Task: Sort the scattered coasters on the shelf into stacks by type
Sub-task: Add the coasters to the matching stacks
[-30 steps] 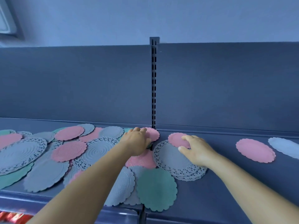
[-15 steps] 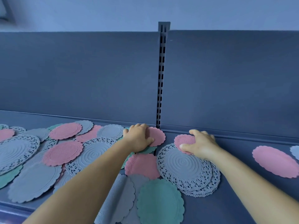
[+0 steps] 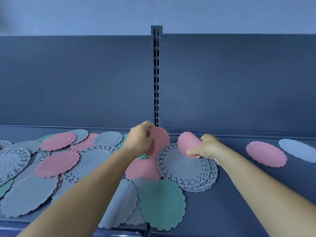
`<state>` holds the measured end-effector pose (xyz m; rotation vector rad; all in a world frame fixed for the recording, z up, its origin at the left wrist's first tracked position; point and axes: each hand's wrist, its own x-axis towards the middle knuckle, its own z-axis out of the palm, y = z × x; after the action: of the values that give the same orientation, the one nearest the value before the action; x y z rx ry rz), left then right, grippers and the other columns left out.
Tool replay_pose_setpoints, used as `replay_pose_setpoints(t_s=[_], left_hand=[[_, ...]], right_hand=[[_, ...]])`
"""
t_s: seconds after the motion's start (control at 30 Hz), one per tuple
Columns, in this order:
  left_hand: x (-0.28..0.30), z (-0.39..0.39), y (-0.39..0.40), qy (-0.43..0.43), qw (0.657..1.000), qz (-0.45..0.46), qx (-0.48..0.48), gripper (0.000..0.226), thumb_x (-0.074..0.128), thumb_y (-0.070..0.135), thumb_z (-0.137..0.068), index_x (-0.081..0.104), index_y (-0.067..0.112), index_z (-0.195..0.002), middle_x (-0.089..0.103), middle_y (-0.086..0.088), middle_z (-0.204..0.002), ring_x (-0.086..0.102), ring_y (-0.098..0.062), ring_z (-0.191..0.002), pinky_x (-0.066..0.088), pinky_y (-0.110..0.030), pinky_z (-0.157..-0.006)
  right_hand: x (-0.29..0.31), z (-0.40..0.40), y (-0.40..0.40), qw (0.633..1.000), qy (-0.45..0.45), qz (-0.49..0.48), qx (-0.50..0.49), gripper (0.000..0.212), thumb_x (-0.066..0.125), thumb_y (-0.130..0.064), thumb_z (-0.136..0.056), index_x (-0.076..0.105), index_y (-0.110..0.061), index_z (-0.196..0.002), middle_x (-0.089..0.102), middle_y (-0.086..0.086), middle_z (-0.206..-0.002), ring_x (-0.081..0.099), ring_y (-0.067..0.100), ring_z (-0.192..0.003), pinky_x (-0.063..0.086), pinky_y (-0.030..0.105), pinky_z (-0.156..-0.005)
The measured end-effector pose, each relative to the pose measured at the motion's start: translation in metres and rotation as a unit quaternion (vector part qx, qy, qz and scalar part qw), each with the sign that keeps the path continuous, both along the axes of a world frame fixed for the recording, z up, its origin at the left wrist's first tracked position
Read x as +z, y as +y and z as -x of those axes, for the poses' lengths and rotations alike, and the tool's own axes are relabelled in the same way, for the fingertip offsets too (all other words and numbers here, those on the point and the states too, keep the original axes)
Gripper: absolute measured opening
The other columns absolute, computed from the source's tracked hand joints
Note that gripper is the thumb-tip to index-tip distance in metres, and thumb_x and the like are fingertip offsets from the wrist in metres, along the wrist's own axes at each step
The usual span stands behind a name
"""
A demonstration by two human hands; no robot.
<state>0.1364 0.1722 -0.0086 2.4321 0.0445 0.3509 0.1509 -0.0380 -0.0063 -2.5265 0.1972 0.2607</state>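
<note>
Two pink coasters (image 3: pixel 161 139) — one per hand (image 3: pixel 141 140).

Place: a shop, or a mock-up of one.
Fixture: a dark blue metal retail shelf (image 3: pixel 239 202) with flat back panels (image 3: pixel 77 79).
Upright: a slotted metal post (image 3: pixel 156 74) between two bays, of the sort that takes shelf brackets.
Goods: many round scalloped coasters in pink (image 3: pixel 266 156), grey (image 3: pixel 27 195) and green (image 3: pixel 163 204), plus grey lace-edged ones (image 3: pixel 183 165), spread loosely over the shelf like stock.
Wall: plain pale blue wall (image 3: pixel 222 14) above the fixture.
</note>
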Motion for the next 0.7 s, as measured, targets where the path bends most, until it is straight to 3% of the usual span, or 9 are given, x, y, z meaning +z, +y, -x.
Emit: replay_pose_setpoints(t_s=[0.13, 0.23, 0.3, 0.4, 0.53, 0.7], left_hand=[[0.008, 0.015, -0.001, -0.048, 0.996, 0.066, 0.022, 0.025, 0.047, 0.007, -0.092, 0.056, 0.017, -0.113, 0.059, -0.002, -0.091, 0.053, -0.022, -0.081, 0.042, -0.026, -0.064], [0.019, 0.024, -0.004, -0.091, 0.989, 0.111, 0.030, 0.025, 0.047, 0.008, -0.092, 0.054, 0.019, -0.114, 0.057, 0.003, -0.086, 0.052, -0.017, -0.075, 0.043, -0.027, -0.066], [0.026, 0.028, -0.013, -0.101, 0.985, 0.138, 0.017, 0.026, 0.049, 0.009, -0.093, 0.054, 0.023, -0.113, 0.054, 0.011, -0.080, 0.051, -0.012, -0.073, 0.043, -0.028, -0.067], [0.030, 0.031, -0.039, -0.086, 0.985, 0.147, -0.020, 0.021, 0.052, 0.012, -0.093, 0.054, 0.026, -0.109, 0.054, 0.007, -0.082, 0.051, -0.015, -0.075, 0.040, -0.026, -0.067], [0.028, 0.028, -0.083, -0.043, 0.984, 0.157, -0.069, 0.009, 0.056, 0.015, -0.091, 0.056, 0.022, -0.097, 0.060, 0.004, -0.084, 0.054, -0.016, -0.073, 0.041, -0.023, -0.058], [0.024, 0.019, -0.132, -0.016, 0.980, 0.166, -0.108, 0.009, 0.057, 0.018, -0.091, 0.057, 0.019, -0.100, 0.063, -0.001, -0.095, 0.058, -0.020, -0.084, 0.045, -0.027, -0.070]], right_hand=[[-0.001, 0.010, 0.004, 0.989, -0.065, -0.123, -0.042, 0.047, 0.077, -0.014, -0.066, 0.054, -0.012, -0.108, 0.059, 0.006, -0.106, 0.059, 0.025, -0.095, 0.050, 0.031, -0.070], [0.002, 0.020, 0.000, 0.966, -0.131, -0.211, -0.078, 0.042, 0.067, -0.011, -0.074, 0.054, -0.020, -0.113, 0.058, 0.002, -0.107, 0.057, 0.023, -0.095, 0.047, 0.030, -0.072], [0.006, 0.026, -0.009, 0.955, -0.158, -0.237, -0.083, 0.037, 0.055, -0.008, -0.082, 0.056, -0.021, -0.117, 0.060, 0.001, -0.109, 0.056, 0.023, -0.095, 0.044, 0.028, -0.072], [0.013, 0.037, -0.032, 0.952, -0.177, -0.235, -0.080, 0.043, 0.039, -0.003, -0.088, 0.058, -0.024, -0.120, 0.061, -0.002, -0.114, 0.056, 0.023, -0.099, 0.046, 0.029, -0.074], [0.020, 0.051, -0.079, 0.941, -0.210, -0.227, -0.136, 0.037, 0.045, -0.004, -0.087, 0.063, -0.025, -0.112, 0.063, -0.006, -0.100, 0.059, 0.020, -0.095, 0.051, 0.036, -0.084], [0.021, 0.054, -0.139, 0.931, -0.221, -0.219, -0.189, 0.029, 0.051, -0.009, -0.083, 0.067, -0.032, -0.077, 0.070, -0.005, -0.092, 0.062, 0.019, -0.087, 0.052, 0.032, -0.072]])
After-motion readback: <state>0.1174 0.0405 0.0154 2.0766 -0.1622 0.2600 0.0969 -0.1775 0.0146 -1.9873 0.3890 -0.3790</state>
